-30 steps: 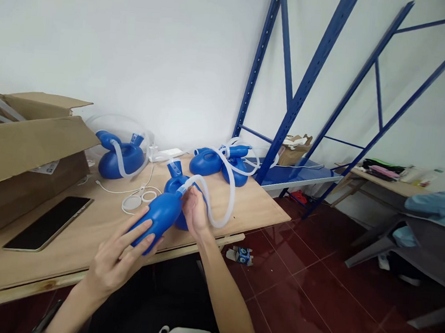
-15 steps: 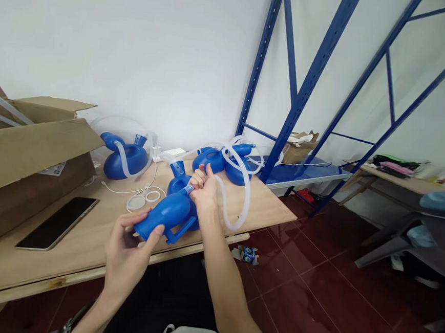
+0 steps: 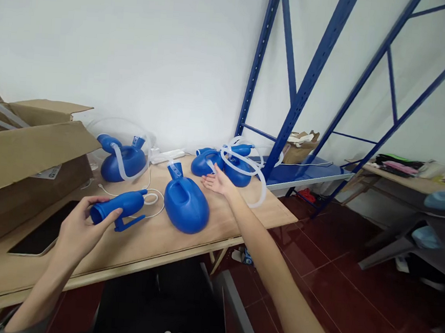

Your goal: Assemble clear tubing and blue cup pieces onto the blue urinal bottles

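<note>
l hand [image 3: 81, 222] grips blue funnel piece [image 3: 117, 207] by wide end.

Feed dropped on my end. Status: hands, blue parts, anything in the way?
Left hand gripping blue funnel piece. Right hand open, stretched out beside clear tube. Blue bottle lying on table between hands.

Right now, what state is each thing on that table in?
left hand, closed around the blue funnel
blue funnel, held sideways
right hand, open, fingers spread by the clear tube
clear tube, curled in loops
middle blue bottle, lying on the table, untouched
cardboard box, flaps open
phone, flat, screen dark
</note>
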{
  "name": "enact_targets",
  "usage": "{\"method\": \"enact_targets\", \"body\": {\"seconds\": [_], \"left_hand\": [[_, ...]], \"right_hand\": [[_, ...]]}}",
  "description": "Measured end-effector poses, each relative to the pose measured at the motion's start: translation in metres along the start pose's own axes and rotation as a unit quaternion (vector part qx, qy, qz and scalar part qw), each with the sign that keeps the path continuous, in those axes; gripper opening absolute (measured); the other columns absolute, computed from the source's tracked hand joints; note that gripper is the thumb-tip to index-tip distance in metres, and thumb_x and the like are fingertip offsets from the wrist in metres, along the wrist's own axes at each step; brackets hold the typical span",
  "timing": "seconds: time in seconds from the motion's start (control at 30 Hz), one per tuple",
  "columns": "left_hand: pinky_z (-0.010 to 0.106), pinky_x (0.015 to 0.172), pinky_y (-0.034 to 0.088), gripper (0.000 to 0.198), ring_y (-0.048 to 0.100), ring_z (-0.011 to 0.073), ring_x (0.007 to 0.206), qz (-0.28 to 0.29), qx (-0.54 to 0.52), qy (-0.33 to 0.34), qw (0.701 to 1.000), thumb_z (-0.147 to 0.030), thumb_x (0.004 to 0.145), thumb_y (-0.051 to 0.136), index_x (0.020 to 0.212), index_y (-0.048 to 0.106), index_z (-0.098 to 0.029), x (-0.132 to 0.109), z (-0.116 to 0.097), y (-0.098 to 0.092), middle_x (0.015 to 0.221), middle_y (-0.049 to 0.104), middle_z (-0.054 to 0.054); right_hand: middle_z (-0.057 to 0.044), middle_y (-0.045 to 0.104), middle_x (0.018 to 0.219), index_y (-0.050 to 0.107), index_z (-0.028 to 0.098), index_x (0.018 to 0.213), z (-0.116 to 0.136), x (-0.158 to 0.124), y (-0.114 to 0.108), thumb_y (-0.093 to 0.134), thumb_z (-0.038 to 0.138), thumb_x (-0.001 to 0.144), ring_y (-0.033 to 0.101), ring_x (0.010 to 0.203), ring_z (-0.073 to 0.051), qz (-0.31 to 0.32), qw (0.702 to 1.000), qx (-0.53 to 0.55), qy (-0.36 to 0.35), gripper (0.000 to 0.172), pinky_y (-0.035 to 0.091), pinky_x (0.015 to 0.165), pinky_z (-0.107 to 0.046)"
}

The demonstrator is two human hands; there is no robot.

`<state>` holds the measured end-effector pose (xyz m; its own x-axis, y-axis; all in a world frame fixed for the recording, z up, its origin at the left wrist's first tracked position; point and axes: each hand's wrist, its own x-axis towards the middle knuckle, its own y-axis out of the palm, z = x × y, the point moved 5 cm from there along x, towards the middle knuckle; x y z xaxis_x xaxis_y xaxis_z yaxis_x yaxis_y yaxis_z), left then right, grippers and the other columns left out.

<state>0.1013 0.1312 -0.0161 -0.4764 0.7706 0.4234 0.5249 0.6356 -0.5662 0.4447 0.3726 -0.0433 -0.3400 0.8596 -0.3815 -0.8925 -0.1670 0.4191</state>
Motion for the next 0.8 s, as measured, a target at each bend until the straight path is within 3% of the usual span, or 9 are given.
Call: {"method": "enact_targets", "body": {"seconds": [0.13,0.2,0.27,0.37,0.43,0.5,0.57,0.63,0.8], "left_hand": [[0.057,0.089,0.059,0.059,0.07,0.0401,0.102,-0.008,0.036,-0.044,0.998,-0.072,0.073,0.063,0.11,0.055,-0.027,0.009,0.045,0.013,0.11,0.069,0.012],[0.059,0.092,0.058,0.056,0.068,0.0423,0.107,0.011,0.081,-0.025,0.996,-0.07,0.077,0.059,0.11,0.055,-0.025,0.013,0.057,0.02,0.111,0.068,0.015],[0.06,0.098,0.055,0.051,0.065,0.0442,0.117,0.013,0.14,0.031,0.99,-0.064,0.085,0.052,0.113,0.059,-0.022,0.018,0.056,0.026,0.115,0.067,0.019],[0.061,0.104,0.051,0.048,0.058,0.0447,0.126,-0.034,0.201,0.161,0.966,-0.053,0.096,0.044,0.119,0.064,-0.016,0.026,0.025,0.036,0.126,0.064,0.024],[0.055,0.106,0.05,0.043,0.059,0.0411,0.127,-0.035,0.204,0.265,0.942,-0.046,0.1,0.043,0.119,0.066,-0.015,0.033,-0.01,0.053,0.129,0.064,0.023],[0.05,0.106,0.051,0.038,0.061,0.0365,0.125,0.013,0.209,0.355,0.911,-0.037,0.103,0.044,0.127,0.066,-0.017,0.044,-0.046,0.079,0.132,0.066,0.021],[0.05,0.107,0.05,0.042,0.057,0.0365,0.135,0.044,0.236,0.413,0.878,-0.025,0.104,0.042,0.141,0.06,-0.017,0.06,-0.075,0.102,0.146,0.06,0.022],[0.053,0.109,0.049,0.044,0.051,0.0387,0.144,0.079,0.264,0.461,0.843,-0.018,0.101,0.047,0.144,0.059,-0.02,0.079,-0.093,0.121,0.156,0.054,0.022],[0.041,0.097,0.057,0.053,0.067,0.0297,0.127,0.181,0.279,0.525,0.783,-0.002,0.094,0.051,0.137,0.063,-0.03,0.116,-0.093,0.134,0.153,0.058,0.015]], "right_hand": [[-0.012,0.067,0.068,0.066,0.014,0.085,-0.013,0.011,-0.013,0.046,0.077,0.099,0.065,0.059,-0.019,-0.07,0.938,-0.337,-0.04,0.068,0.051,0.051,-0.026],[-0.011,0.07,0.072,0.068,0.014,0.082,-0.012,0.012,-0.007,0.053,0.069,0.101,0.067,0.063,-0.018,-0.067,0.916,-0.383,-0.099,0.06,0.052,0.056,-0.025],[-0.012,0.077,0.091,0.072,0.015,0.093,-0.008,0.012,0.01,0.057,0.06,0.102,0.073,0.082,-0.02,-0.039,0.904,-0.388,-0.174,0.049,0.057,0.074,-0.026],[-0.015,0.071,0.136,0.071,0.017,0.127,-0.002,0.009,0.042,0.057,0.056,0.103,0.067,0.127,-0.026,-0.015,0.86,-0.421,-0.288,0.048,0.049,0.111,-0.037],[-0.017,0.054,0.158,0.059,0.017,0.148,-0.002,0.01,0.062,0.063,0.059,0.097,0.05,0.149,-0.031,-0.003,0.839,-0.454,-0.299,0.066,0.035,0.125,-0.044],[-0.017,0.042,0.168,0.045,0.017,0.16,-0.007,0.011,0.077,0.074,0.061,0.087,0.037,0.158,-0.034,0.018,0.84,-0.471,-0.267,0.09,0.027,0.13,-0.048],[-0.015,0.046,0.166,0.038,0.021,0.164,-0.016,0.012,0.089,0.083,0.057,0.08,0.041,0.156,-0.034,0.071,0.862,-0.452,-0.218,0.102,0.033,0.128,-0.049],[-0.011,0.062,0.151,0.04,0.024,0.162,-0.025,0.011,0.098,0.085,0.046,0.079,0.058,0.142,-0.031,0.133,0.892,-0.398,-0.171,0.098,0.046,0.12,-0.048],[-0.002,0.077,0.117,0.061,0.025,0.143,-0.035,0.011,0.1,0.082,0.03,0.077,0.074,0.114,-0.026,0.152,0.922,-0.328,-0.14,0.07,0.058,0.104,-0.041]]}}
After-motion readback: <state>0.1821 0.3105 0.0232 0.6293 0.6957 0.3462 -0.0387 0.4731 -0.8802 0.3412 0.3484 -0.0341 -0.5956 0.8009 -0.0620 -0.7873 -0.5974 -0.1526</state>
